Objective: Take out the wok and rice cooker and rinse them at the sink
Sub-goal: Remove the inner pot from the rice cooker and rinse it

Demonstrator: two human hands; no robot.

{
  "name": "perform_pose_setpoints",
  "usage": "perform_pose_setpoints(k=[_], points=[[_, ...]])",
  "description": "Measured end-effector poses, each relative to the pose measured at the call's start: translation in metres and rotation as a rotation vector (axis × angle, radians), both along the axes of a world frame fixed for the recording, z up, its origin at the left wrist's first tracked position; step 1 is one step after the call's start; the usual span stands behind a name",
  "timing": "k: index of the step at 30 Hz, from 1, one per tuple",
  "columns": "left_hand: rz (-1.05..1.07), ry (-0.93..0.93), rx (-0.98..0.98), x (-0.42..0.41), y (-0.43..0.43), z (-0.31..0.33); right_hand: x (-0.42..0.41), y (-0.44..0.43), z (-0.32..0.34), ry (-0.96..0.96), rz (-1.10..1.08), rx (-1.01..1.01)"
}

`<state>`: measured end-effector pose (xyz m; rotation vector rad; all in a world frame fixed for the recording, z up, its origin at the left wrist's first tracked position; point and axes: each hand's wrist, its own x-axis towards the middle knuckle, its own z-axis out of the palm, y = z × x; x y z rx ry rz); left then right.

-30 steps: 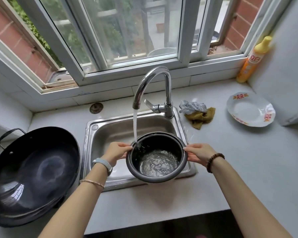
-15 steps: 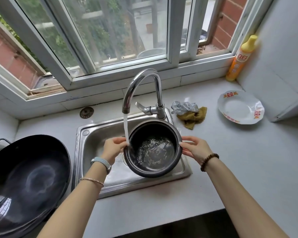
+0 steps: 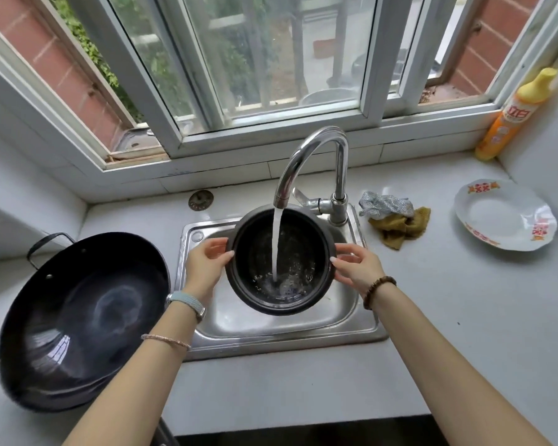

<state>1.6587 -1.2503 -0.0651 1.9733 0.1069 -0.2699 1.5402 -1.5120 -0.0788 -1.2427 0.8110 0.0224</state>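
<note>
far left, the wok (image 3: 84, 320) sits on the counter (image 3: 448, 317) just beside the sink (image 3: 271, 342), close to the front edge. it's big, stiff metal, prob heavy & awkward one-handed, so i'd take it by the loop handle (image 3: 45, 244) w/ the other hand under the rim. next, the left hand (image 3: 207, 262) has fingers curled on the left wall of the rice cooker pot (image 3: 306, 262), thumb near the rim. the pot is held over the sink basin, mouth tipped toward the camera, directly under the faucet (image 3: 313, 146), w/ water (image 3: 276, 246) running in and pooling at the bottom. it looks thin, rigid & light when empty, but gets heavier as it fills, and the wet dark wall will prob be slick (two-handed rim grip seems the safe one). the right hand (image 3: 356, 265) grips the opposite side the same way, fingers curled. room is tight: the spout hangs just above the pot's far rim, and the basin is barely wider than the pot. right of the sink, the cloths (image 3: 397, 223) lie near the tap base; past them a plate (image 3: 493, 217) and soap bottle (image 3: 512, 117) sit well apart, w/ bare counter in front for setting the pot down.
</note>
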Motion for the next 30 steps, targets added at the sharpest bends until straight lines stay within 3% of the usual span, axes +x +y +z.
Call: perform_pose_setpoints(k=[7, 12, 16, 19, 24, 30], points=[[0.0, -0.083, 0.112, 0.011, 0.025, 0.027, 0.008, 0.029, -0.002, 0.064, 0.058, 0.202], [0.003, 0.111, 0.185, 0.012, 0.04, 0.012, 0.008, 0.031, 0.006, 0.111, 0.027, 0.259], [-0.049, 0.34, 0.074, -0.007, 0.036, -0.001, 0.008, 0.022, 0.019, 0.073, 0.022, 0.103], [-0.048, 0.406, 0.017, -0.021, 0.026, -0.012, 0.005, 0.015, 0.026, 0.025, 0.085, -0.054], [0.011, 0.271, -0.03, -0.023, 0.019, -0.019, -0.003, 0.005, 0.026, 0.003, 0.137, -0.167], [-0.03, 0.027, -0.01, -0.011, 0.02, 0.01, -0.007, 0.009, 0.007, 0.087, 0.02, 0.076]])
